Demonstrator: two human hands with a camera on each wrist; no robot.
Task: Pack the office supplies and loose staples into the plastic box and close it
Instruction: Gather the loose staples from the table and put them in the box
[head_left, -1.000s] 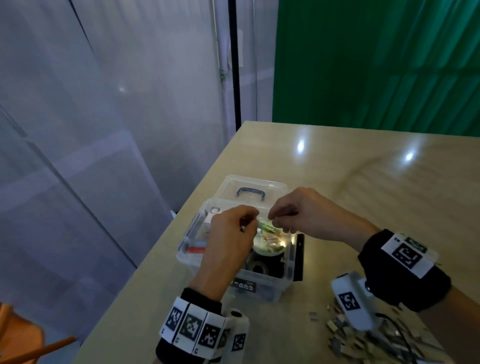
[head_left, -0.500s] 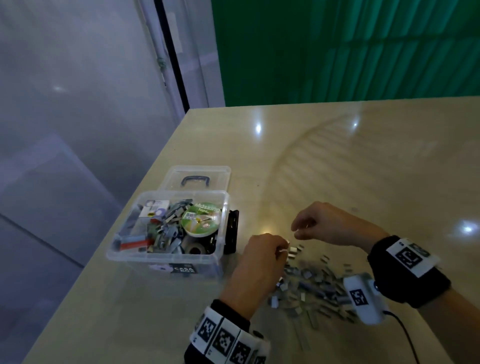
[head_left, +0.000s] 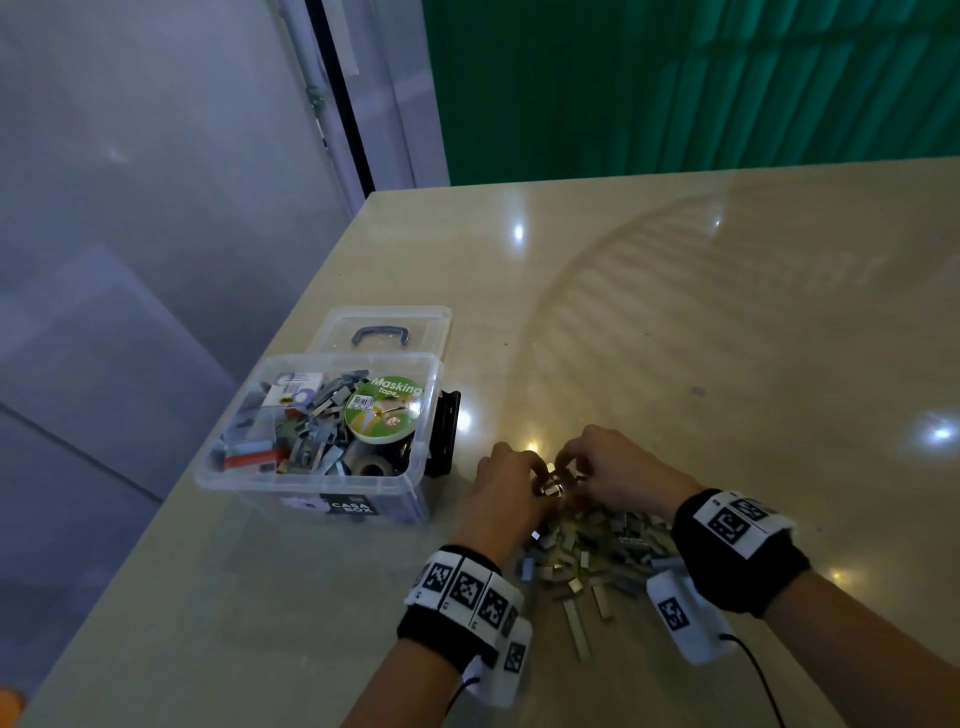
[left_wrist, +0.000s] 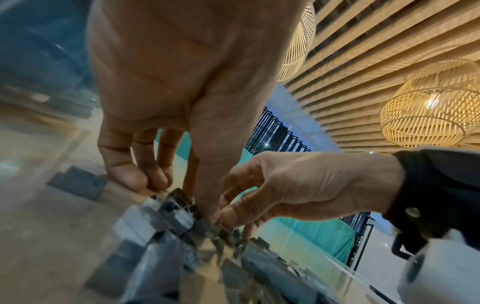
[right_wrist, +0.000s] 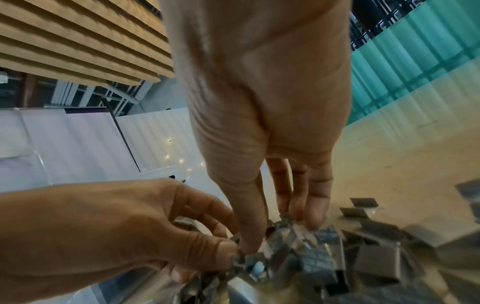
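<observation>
The clear plastic box (head_left: 311, 483) stands open near the table's left edge, holding several staple strips, a green masking tape roll (head_left: 384, 410) and a red item (head_left: 254, 458). Its lid (head_left: 387, 332) with a dark handle lies flat behind it. A pile of loose staples (head_left: 587, 551) lies on the table to the right of the box. My left hand (head_left: 535, 480) and right hand (head_left: 569, 470) meet at the pile's far end. In the left wrist view my left hand (left_wrist: 179, 197) pinches staples (left_wrist: 176, 216). In the right wrist view my right hand (right_wrist: 280, 232) pinches staples (right_wrist: 311, 259).
A black latch (head_left: 444, 436) hangs on the box's right side, between the box and my hands. The table's left edge (head_left: 291, 332) runs just beside the box. A green curtain (head_left: 675, 78) and a glass wall stand beyond the table.
A second ago both hands were over the box above the tape roll. They have moved right, down to the staple pile, and have come together there, gripping staples.
</observation>
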